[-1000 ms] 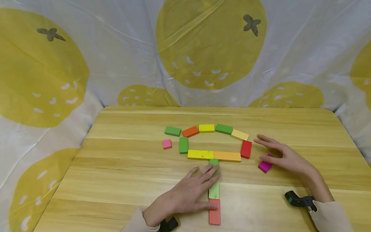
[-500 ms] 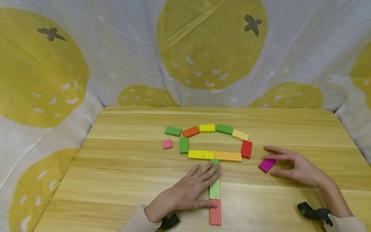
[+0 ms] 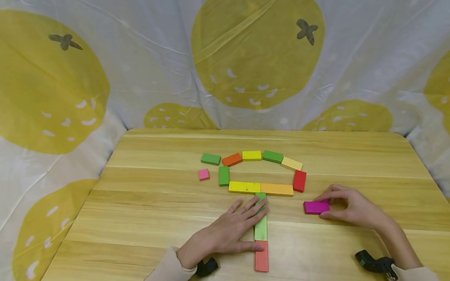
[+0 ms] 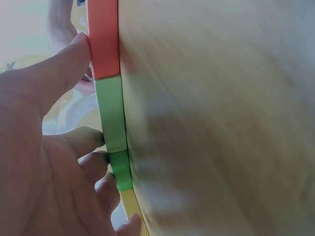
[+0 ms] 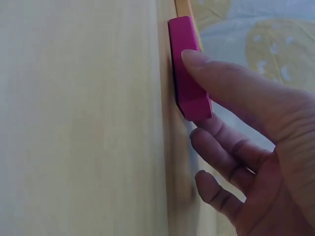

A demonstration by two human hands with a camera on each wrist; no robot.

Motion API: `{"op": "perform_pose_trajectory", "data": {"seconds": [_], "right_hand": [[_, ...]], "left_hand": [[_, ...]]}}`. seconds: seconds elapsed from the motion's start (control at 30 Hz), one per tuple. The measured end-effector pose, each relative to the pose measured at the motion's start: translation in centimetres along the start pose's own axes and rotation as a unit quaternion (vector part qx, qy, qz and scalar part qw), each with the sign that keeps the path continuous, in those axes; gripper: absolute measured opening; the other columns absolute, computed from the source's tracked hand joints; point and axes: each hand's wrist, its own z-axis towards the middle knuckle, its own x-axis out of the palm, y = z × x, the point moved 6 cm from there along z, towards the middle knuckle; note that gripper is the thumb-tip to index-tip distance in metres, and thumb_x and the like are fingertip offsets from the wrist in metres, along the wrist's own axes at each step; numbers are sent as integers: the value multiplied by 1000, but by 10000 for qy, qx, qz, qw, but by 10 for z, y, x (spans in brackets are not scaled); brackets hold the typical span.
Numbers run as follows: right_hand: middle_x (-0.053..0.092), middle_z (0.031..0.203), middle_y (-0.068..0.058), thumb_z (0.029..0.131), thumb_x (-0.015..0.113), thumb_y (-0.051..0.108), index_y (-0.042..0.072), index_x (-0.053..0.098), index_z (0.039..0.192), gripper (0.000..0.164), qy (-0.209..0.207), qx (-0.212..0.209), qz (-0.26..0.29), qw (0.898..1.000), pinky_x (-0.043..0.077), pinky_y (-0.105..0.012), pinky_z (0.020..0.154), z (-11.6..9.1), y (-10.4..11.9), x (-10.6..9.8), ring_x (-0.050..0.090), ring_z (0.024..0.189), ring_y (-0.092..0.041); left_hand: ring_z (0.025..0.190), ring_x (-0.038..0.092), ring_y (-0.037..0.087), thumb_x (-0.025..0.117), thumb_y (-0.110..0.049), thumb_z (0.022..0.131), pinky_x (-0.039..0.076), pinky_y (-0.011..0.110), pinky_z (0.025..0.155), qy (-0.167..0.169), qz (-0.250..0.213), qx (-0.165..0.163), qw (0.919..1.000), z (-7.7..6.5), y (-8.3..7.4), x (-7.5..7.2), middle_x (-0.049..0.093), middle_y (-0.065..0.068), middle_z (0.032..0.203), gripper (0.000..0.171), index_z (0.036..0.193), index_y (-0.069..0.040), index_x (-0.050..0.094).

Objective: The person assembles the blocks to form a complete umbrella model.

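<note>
In the head view my right hand [image 3: 355, 208] pinches the right end of a magenta block [image 3: 313, 207], which lies crosswise to the right of the red block [image 3: 299, 181]. The right wrist view has the thumb on the side of this magenta block [image 5: 183, 44], with the other fingers partly hidden behind it. My left hand [image 3: 226, 232] rests with spread fingers over a column of blocks. Its fingertips touch the green block [image 3: 260, 195] and lie beside the light green block [image 3: 260, 231]; the thumb touches the salmon block [image 3: 262, 261].
Above the column, a yellow block [image 3: 244, 187] and an orange block [image 3: 277, 190] form a row. Several short blocks arch over them, among them an orange-red block [image 3: 232, 159]. A loose green block [image 3: 210, 159] and a pink cube [image 3: 204, 174] lie left of the arch on the wooden table [image 3: 146, 204].
My right hand drew back to the right, then took hold of the magenta block. The block has turned from slanted to crosswise and shifted slightly left. My left hand has stayed in place.
</note>
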Motion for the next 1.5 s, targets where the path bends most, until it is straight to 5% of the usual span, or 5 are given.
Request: {"op": "perform_pose_trajectory", "data": {"seconds": [0.43, 0.73, 0.93, 1.13, 1.5], "right_hand": [[61, 92, 12, 81, 91, 27, 22, 79, 112, 34, 264, -224, 138, 9993, 44, -20, 64, 13, 21, 20, 52, 77, -6], [63, 89, 1, 84, 88, 27, 10, 56, 148, 74, 1516, 79, 960, 9837, 48, -21, 59, 11, 30, 32, 55, 67, -11], [61, 83, 3, 85, 87, 28, 13, 61, 144, 66, 1580, 302, 1061, 9813, 44, -19, 56, 13, 27, 33, 50, 65, -3], [40, 69, 9, 81, 90, 28, 18, 69, 135, 59, 1550, 485, 1203, 9794, 35, -19, 52, 16, 28, 36, 38, 63, 4], [21, 65, 1, 82, 89, 31, 15, 69, 135, 58, 1652, -224, 1595, 9730, 30, -24, 52, 22, 62, 51, 26, 63, 4]], "left_hand": [[164, -2, 21, 55, -61, 101, 14, 61, 129, 40, -320, 19, 9995, 0, 2, 1, 1, 0, 177, 90, 168, -16, 14], [164, -2, 21, 55, -61, 101, 13, 61, 129, 51, -348, 14, 9994, -1, 3, 0, 0, -1, 177, 91, 168, -16, 14], [164, -3, 21, 55, -61, 101, 12, 61, 129, 61, -395, 28, 9992, 0, 3, 0, -1, -1, 176, 90, 168, -17, 13], [164, -3, 21, 55, -61, 101, 13, 61, 129, 34, -370, 30, 9993, 0, 3, -1, 0, -1, 177, 90, 168, -17, 14], [164, -1, 22, 54, -61, 101, 14, 62, 129, 54, -388, 12, 9992, -1, 3, 2, 1, -1, 177, 90, 168, -16, 14]]}}
